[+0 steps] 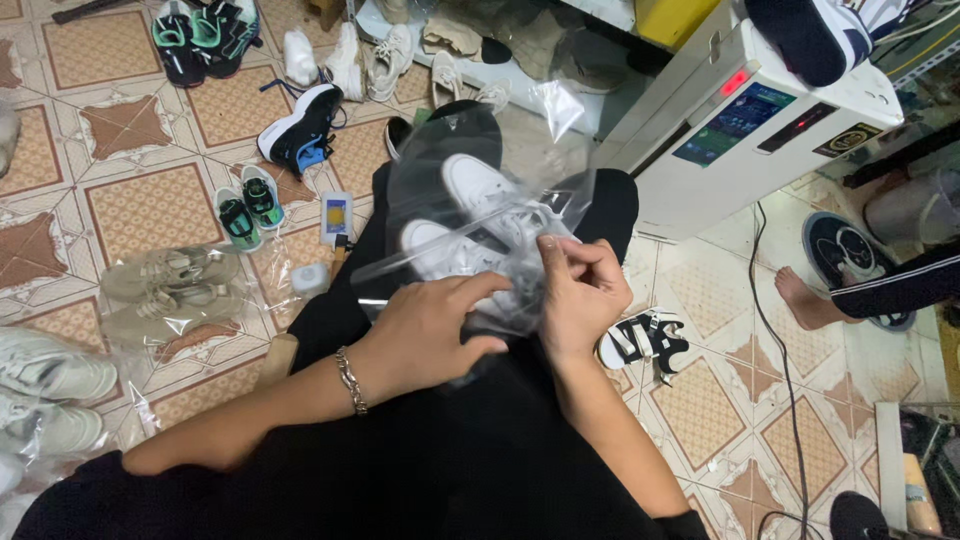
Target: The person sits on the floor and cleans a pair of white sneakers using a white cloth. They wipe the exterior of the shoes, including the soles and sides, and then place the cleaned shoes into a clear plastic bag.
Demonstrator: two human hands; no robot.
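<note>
A clear plastic bag (455, 175) lies on my lap over black trousers, with a pair of white sneakers (470, 215) inside it. My left hand (430, 325), with a silver chain bracelet on the wrist, rests flat on the near end of the bag and presses it down. My right hand (580, 290) pinches the bag's edge between thumb and fingers at its near right corner. The far end of the bag stands up loosely past my knees.
Many shoes lie on the patterned tile floor: black-and-green pairs (205, 35), a beige pair in a clear bag (170, 290), white bagged shoes (45, 385) at left. A white machine (740, 120) stands at right, with a cable (785, 370) running down the floor. Another person's bare foot (805, 300) is beyond it.
</note>
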